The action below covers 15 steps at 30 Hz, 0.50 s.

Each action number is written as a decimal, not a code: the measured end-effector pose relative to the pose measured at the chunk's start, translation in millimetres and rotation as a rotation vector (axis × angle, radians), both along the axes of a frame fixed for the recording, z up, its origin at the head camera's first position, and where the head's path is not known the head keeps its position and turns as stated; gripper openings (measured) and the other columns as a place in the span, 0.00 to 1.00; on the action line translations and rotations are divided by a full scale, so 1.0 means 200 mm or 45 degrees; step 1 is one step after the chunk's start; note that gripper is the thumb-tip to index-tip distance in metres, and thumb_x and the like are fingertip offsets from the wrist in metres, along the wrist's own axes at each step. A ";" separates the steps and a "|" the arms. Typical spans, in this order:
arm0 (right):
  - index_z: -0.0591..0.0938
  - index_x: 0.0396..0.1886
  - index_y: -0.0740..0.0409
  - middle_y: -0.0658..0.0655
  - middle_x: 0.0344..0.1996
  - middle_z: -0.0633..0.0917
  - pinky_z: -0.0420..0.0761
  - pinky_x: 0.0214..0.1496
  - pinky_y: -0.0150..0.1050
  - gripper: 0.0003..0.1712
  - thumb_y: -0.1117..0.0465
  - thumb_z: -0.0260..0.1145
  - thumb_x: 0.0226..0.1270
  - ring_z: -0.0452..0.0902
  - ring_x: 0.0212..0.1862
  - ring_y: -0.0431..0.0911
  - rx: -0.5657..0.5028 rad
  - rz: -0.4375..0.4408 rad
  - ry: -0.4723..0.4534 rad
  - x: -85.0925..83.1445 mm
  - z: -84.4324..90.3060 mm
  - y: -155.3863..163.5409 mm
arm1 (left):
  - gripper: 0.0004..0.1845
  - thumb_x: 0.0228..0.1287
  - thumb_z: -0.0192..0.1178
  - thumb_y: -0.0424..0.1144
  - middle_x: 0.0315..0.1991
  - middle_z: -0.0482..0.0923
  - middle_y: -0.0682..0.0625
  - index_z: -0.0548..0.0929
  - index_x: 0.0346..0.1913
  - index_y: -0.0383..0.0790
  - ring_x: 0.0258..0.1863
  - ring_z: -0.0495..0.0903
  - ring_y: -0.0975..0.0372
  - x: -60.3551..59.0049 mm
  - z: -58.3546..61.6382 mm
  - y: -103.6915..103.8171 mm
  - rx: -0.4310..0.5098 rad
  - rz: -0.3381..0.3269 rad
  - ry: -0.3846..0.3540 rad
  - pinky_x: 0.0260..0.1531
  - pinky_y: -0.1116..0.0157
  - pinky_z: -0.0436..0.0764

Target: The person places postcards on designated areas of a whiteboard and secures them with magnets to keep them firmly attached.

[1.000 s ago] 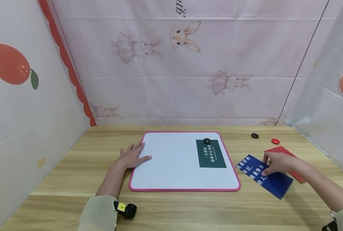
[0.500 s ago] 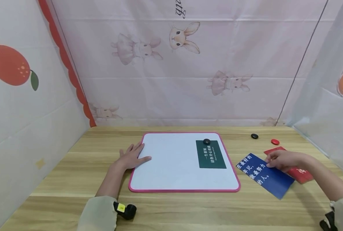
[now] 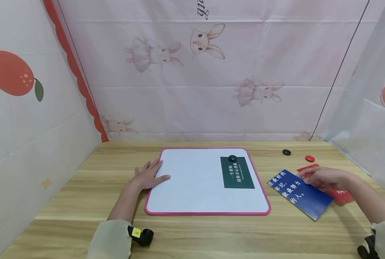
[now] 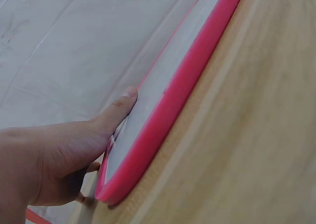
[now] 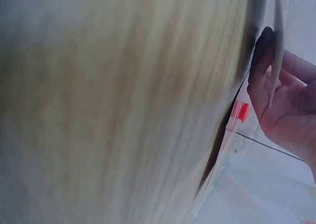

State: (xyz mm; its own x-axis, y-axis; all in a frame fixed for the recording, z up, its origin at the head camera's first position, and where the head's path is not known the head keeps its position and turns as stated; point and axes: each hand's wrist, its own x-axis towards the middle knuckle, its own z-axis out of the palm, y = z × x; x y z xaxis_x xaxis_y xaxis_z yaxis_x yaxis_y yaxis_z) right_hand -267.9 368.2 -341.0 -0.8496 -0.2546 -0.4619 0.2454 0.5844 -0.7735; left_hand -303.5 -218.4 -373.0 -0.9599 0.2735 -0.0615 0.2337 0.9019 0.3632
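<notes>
Blue card lifted at its far edge by my right hand, beside the pink-rimmed whiteboard.

My right fingers pinched that edge, tilting it off the wooden table and over the red card, mostly covered; the grip looked blurred up close, so probably a pinch. My left hand lay flat, fingers straight, steadying the board's corner.

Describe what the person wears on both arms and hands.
Both hands, the left hand and right hand, are bare. Pale beige-green sleeves cover both forearms. Each wrist carries a small black camera unit; the left one bears a yellow label.
</notes>
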 end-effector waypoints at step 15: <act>0.67 0.61 0.69 0.54 0.42 0.77 0.77 0.45 0.43 0.24 0.69 0.55 0.64 0.75 0.41 0.47 -0.099 -0.134 -0.068 0.00 0.03 -0.04 | 0.46 0.60 0.48 0.65 0.71 0.43 0.42 0.50 0.72 0.39 0.68 0.37 0.43 0.00 0.01 0.00 -0.011 0.002 -0.011 0.56 0.37 0.31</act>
State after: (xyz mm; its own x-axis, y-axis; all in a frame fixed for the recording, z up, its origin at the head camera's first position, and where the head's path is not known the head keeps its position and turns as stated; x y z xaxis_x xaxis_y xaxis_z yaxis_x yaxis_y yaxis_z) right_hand -267.2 360.4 -335.3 -0.8480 -0.2022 -0.4899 0.3444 0.4924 -0.7994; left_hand -303.2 -217.5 -372.0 -0.9598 0.2712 -0.0720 0.2291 0.9056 0.3570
